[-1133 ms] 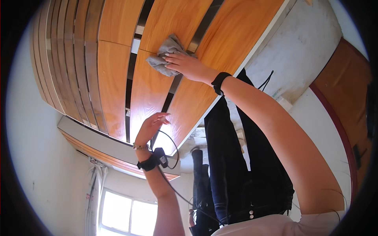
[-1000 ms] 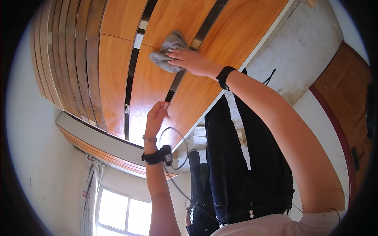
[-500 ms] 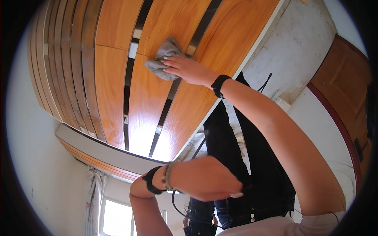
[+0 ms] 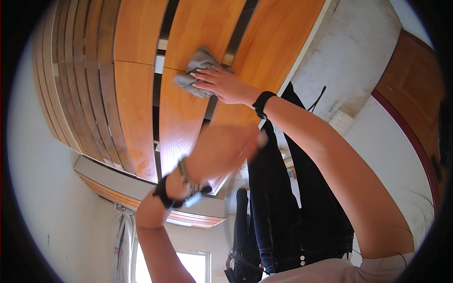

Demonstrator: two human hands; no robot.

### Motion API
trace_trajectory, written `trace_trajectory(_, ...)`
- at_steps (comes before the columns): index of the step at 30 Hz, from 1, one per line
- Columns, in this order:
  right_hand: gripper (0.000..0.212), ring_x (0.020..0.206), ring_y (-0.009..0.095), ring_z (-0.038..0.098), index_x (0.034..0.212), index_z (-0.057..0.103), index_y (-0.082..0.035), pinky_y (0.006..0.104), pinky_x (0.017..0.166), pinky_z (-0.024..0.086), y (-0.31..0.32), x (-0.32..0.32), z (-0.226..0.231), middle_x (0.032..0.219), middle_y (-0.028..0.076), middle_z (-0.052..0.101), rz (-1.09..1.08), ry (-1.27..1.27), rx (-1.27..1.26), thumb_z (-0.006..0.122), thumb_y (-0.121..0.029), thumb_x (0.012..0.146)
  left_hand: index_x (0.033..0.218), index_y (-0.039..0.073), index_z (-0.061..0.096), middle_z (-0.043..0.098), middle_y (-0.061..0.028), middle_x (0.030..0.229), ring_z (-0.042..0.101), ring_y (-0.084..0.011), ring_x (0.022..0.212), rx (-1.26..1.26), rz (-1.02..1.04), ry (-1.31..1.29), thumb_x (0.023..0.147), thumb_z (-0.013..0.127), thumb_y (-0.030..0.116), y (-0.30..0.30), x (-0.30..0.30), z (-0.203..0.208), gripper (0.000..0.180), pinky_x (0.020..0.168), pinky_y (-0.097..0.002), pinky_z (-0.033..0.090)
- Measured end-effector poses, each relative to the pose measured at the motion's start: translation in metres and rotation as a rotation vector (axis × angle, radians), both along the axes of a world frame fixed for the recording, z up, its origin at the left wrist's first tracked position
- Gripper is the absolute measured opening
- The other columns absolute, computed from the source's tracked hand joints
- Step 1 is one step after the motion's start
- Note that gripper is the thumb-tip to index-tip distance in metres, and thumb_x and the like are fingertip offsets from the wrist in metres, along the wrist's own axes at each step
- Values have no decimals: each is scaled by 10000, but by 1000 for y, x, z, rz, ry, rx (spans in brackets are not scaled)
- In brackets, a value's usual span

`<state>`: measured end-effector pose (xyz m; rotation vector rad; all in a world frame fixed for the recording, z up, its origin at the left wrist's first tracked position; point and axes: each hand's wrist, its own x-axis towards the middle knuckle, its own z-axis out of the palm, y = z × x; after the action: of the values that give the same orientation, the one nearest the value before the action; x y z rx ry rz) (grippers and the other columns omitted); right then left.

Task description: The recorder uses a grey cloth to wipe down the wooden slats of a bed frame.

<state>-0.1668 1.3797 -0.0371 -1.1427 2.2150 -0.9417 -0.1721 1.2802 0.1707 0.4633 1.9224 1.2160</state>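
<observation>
A crumpled grey cloth [image 4: 199, 63] lies on the orange-brown wooden slats [image 4: 181, 101]. My right hand [image 4: 225, 86] presses on its near right side, fingers stretched over it and holding it against the wood. A dark band circles that wrist. My left hand [image 4: 222, 150] is raised between me and the slats, smeared by motion, so its fingers cannot be made out. A beaded bracelet [image 4: 185, 173] and a dark band are on the left wrist. The lower ends of the slats are partly hidden behind this hand.
Dark gaps part the slats, and darker narrow slats [image 4: 89, 104] stand at the far left. My black trousers [image 4: 276, 207] show below. Around are a pale stained floor [image 4: 358, 52], a brown door [image 4: 410, 70], a bright window [image 4: 193, 264] and a curtain [image 4: 123, 240].
My left hand has swung up and to the left, in front of the slats. My right hand and the cloth stay at nearly the same place. The view has shifted slightly.
</observation>
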Motion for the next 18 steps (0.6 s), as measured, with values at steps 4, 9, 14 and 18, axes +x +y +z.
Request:
trace_trajectory(4, 540, 1284, 247, 239, 1227, 446, -128, 431, 1046, 228, -1, 6, 28, 1383, 44, 282, -17, 14, -47, 606, -81, 713, 743, 49, 516, 508, -124, 600, 519, -300, 559, -220, 41, 341, 748, 526, 75, -12, -19, -14, 29, 483, -371, 389)
trace_trajectory(9, 483, 1238, 282, 295, 1199, 454, -70, 438, 1002, 277, 21, 43, 69, 1361, 118, 285, -147, -202, -48, 596, -98, 737, 828, 44, 547, 529, -121, 665, 526, -296, 608, -367, 169, 383, 753, 549, 80, -28, -27, -31, 84, 525, -375, 414)
trace_trajectory(14, 443, 1227, 274, 311, 1175, 463, -42, 419, 1002, 273, 31, 62, 55, 1342, 134, 304, -219, -107, 35, 581, -109, 753, 1115, 60, 478, 473, -159, 1110, 470, -317, 1006, -692, 104, 613, 776, 554, 120, -44, -11, -95, 352, 782, -366, 421)
trace_trajectory(18, 428, 1236, 236, 315, 1192, 460, -61, 388, 1018, 264, 10, 29, 32, 1333, 75, 336, -229, 199, 169, 533, -102, 772, 1293, 94, 344, 294, -172, 1345, 328, -329, 1217, -787, 99, 645, 787, 547, 155, -54, 21, -149, 549, 958, -393, 335)
